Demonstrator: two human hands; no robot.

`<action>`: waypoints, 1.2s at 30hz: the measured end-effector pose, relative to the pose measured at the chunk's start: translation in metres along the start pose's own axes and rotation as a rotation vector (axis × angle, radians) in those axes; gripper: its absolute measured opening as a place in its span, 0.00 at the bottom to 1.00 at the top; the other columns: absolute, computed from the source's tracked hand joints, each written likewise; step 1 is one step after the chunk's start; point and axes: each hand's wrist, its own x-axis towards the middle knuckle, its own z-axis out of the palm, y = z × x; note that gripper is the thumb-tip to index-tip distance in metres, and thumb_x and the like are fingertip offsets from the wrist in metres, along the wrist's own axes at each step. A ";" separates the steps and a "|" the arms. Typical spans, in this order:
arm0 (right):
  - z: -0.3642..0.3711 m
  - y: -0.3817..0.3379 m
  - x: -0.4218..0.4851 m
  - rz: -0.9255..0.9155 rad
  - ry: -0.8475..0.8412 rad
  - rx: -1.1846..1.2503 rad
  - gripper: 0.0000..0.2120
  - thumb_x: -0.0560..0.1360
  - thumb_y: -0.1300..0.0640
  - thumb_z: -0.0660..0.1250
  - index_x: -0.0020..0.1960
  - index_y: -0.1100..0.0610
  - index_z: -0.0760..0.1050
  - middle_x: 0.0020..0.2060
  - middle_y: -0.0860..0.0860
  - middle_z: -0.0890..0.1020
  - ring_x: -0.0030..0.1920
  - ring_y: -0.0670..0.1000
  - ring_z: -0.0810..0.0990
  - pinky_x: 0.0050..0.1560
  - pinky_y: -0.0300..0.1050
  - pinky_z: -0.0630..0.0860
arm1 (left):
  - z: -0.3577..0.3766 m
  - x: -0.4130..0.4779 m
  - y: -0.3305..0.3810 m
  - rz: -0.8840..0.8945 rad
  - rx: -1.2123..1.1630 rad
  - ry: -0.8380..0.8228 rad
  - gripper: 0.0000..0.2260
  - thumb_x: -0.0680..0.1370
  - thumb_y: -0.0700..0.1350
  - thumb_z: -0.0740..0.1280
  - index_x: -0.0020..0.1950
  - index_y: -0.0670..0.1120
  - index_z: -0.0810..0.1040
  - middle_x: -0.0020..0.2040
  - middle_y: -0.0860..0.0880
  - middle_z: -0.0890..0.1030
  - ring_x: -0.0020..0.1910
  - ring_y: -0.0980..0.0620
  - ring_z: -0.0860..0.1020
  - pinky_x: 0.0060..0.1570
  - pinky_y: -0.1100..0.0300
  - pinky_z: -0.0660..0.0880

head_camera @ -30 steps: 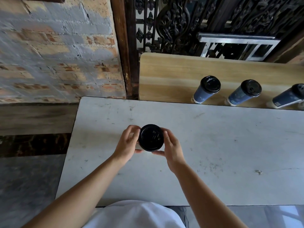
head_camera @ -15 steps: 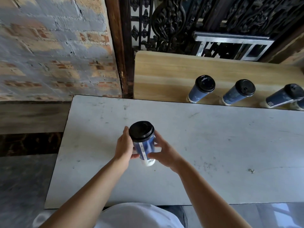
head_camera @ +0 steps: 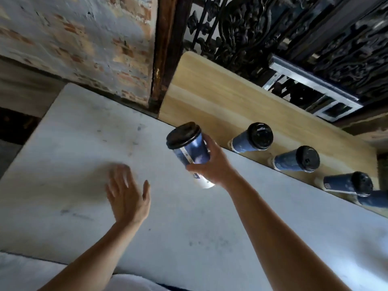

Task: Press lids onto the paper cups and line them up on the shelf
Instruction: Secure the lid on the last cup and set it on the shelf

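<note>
My right hand (head_camera: 212, 164) grips a blue paper cup (head_camera: 190, 152) with a black lid, held in the air above the white table (head_camera: 63, 143) near the wooden shelf (head_camera: 210, 97). My left hand (head_camera: 128, 194) hovers open over the table, fingers spread, holding nothing. On the shelf stand lidded blue cups in a row: one (head_camera: 252, 138), a second (head_camera: 297, 159), a third (head_camera: 348, 183), and part of another (head_camera: 375, 199) at the right edge.
A brick wall (head_camera: 73, 38) rises behind the table's left part. A dark wooden post (head_camera: 162, 49) and black ornate ironwork (head_camera: 294, 28) stand behind the shelf. The shelf's left part is bare wood.
The left hand let go of the cup and dropped back toward the table. The right hand lifted the lidded cup up and right toward the shelf. The camera view tilted.
</note>
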 end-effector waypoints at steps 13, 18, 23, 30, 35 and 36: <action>-0.047 -0.113 0.113 -0.714 -0.015 -1.844 0.28 0.73 0.52 0.70 0.72 0.45 0.69 0.64 0.57 0.69 0.66 0.62 0.68 0.71 0.65 0.61 | 0.041 0.008 0.018 -0.139 0.079 0.252 0.38 0.73 0.60 0.58 0.79 0.42 0.60 0.78 0.39 0.61 0.78 0.34 0.56 0.77 0.44 0.42; -0.048 -0.128 0.137 -0.687 0.174 -1.978 0.23 0.72 0.48 0.70 0.67 0.47 0.74 0.66 0.59 0.69 0.68 0.65 0.67 0.74 0.69 0.56 | 0.043 0.008 0.017 -0.139 0.092 0.286 0.37 0.73 0.60 0.57 0.77 0.41 0.63 0.77 0.38 0.63 0.78 0.34 0.58 0.77 0.40 0.48; -0.032 -0.117 0.150 -0.585 0.226 -1.926 0.22 0.71 0.49 0.71 0.64 0.50 0.76 0.64 0.60 0.70 0.66 0.65 0.67 0.72 0.69 0.58 | 0.047 0.010 0.013 -0.130 0.109 0.281 0.38 0.72 0.60 0.58 0.77 0.42 0.61 0.78 0.38 0.62 0.79 0.34 0.56 0.77 0.38 0.49; -0.028 -0.095 0.149 -0.458 0.140 -1.960 0.23 0.71 0.49 0.70 0.65 0.50 0.74 0.62 0.60 0.70 0.63 0.64 0.68 0.70 0.67 0.61 | 0.046 0.011 0.016 -0.148 0.131 0.230 0.38 0.72 0.60 0.58 0.78 0.41 0.60 0.79 0.38 0.61 0.78 0.34 0.56 0.77 0.37 0.50; -0.024 -0.097 0.143 -0.388 0.171 -1.937 0.22 0.72 0.51 0.69 0.65 0.51 0.73 0.63 0.60 0.69 0.64 0.65 0.67 0.70 0.67 0.60 | 0.044 0.010 0.014 -0.135 0.129 0.234 0.38 0.72 0.59 0.59 0.78 0.42 0.59 0.79 0.38 0.60 0.79 0.34 0.55 0.76 0.37 0.51; -0.020 -0.095 0.141 -0.384 0.145 -1.938 0.22 0.73 0.51 0.69 0.66 0.51 0.73 0.64 0.60 0.69 0.65 0.65 0.67 0.71 0.68 0.60 | 0.045 0.011 0.014 -0.135 0.129 0.239 0.38 0.72 0.59 0.58 0.78 0.42 0.58 0.79 0.38 0.60 0.79 0.34 0.55 0.76 0.37 0.50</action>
